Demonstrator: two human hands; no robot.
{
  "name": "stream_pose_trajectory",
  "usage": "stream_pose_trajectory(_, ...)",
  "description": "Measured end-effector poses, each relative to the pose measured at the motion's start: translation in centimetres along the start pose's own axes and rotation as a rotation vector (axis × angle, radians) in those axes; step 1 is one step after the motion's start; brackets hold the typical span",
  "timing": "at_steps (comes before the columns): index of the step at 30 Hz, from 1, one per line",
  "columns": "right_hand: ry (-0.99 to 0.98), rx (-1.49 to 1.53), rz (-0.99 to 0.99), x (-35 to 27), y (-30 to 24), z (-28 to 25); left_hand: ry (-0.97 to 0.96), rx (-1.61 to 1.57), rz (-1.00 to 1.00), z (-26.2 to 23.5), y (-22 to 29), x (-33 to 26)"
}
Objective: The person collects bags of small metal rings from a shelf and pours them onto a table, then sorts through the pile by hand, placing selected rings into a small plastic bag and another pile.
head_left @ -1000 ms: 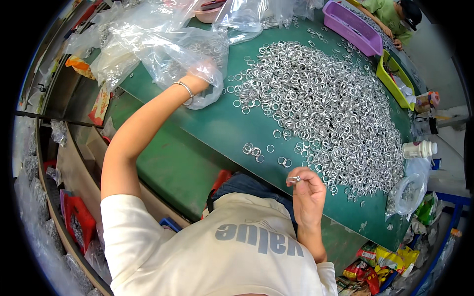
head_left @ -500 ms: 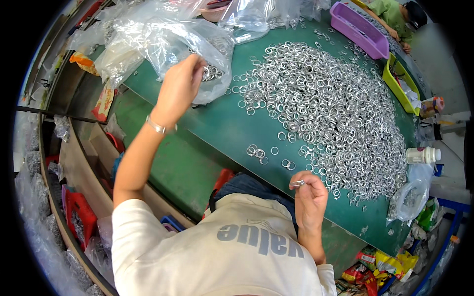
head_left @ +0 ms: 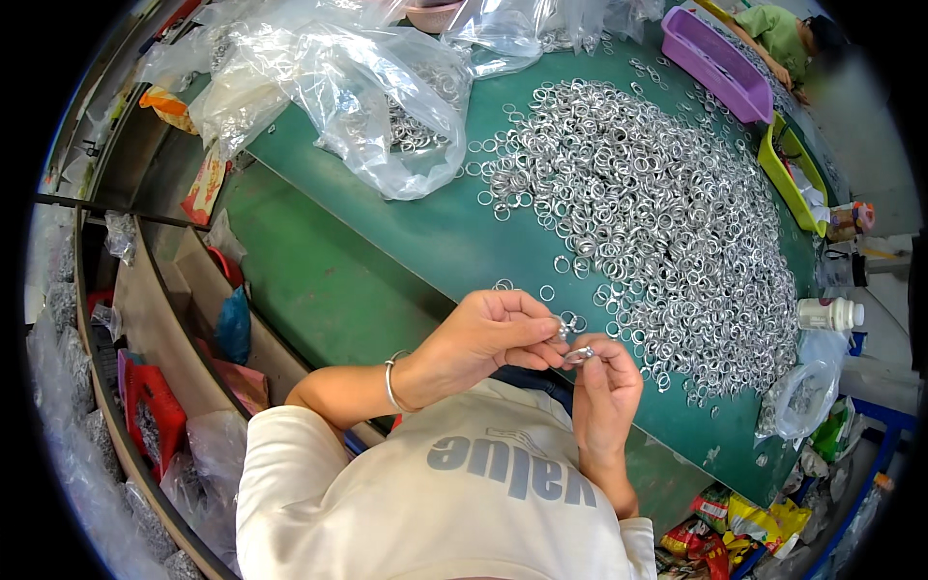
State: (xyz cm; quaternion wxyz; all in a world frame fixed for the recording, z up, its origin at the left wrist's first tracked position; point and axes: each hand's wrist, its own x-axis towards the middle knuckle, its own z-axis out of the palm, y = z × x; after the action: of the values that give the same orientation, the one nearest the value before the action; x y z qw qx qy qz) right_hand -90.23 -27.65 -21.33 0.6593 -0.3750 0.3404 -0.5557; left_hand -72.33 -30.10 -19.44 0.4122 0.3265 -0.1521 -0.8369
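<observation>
In front of my chest, my two hands meet over the near edge of the green table [head_left: 396,227]. My right hand [head_left: 607,398] pinches a silver metal ring [head_left: 578,356] between thumb and fingers. Close against it, my left hand [head_left: 483,338] has thumb and fingertips pressed together. Silver shows at those fingertips, but I cannot tell whether it is held or lies on the table behind. A large pile of silver rings [head_left: 657,213] spreads just beyond both hands, with a few loose rings [head_left: 548,293] near me.
At the far left of the table lies a clear plastic bag [head_left: 387,106] with rings inside. Along the right side stand a purple basket [head_left: 715,68], a yellow-green basket [head_left: 795,179] and a white bottle [head_left: 829,313]. Across the table sits another person [head_left: 773,39].
My left hand has left the plastic bag and come down and right to meet my right hand. The right hand keeps its pinch in nearly the same place.
</observation>
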Motion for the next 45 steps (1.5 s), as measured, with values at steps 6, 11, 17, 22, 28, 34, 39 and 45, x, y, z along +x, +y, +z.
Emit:
stream_pose_trajectory(6, 0.021, -0.042, -0.042, -0.27, -0.19, 0.23, -0.046, -0.061, -0.065, 0.15, -0.54, 0.02)
stream_pose_trajectory(11, 0.007, -0.042, -0.04, -0.34, -0.28, 0.21, -0.148, -0.109, -0.117, -0.23, -0.66, -0.03)
stream_pose_trajectory(17, -0.016, -0.005, 0.003, -0.32, -0.24, 0.11, -0.15, -0.081, -0.203, -0.1, -0.9, 0.07)
stream_pose_trajectory(22, -0.042, -0.006, 0.024, -0.37, -0.54, 0.29, -0.222, -0.061, -0.248, -0.19, -0.95, 0.19)
stream_pose_trajectory(28, -0.071, -0.064, -0.017, -0.49, -0.27, -0.02, -0.248, -0.037, -0.256, -0.21, -0.78, 0.08)
stream_pose_trajectory(34, -0.094, -0.071, -0.028, -0.37, -0.09, -0.11, -0.244, -0.025, -0.263, -0.33, -0.67, -0.1)
stream_pose_trajectory(39, -0.096, -0.066, -0.042, -0.32, -0.06, -0.15, -0.251, -0.014, -0.269, -0.28, -0.56, -0.18)
stream_pose_trajectory(45, -0.091, -0.094, -0.036, -0.25, 0.0, -0.2, -0.238, 0.053, -0.251, -0.16, -0.51, -0.25)
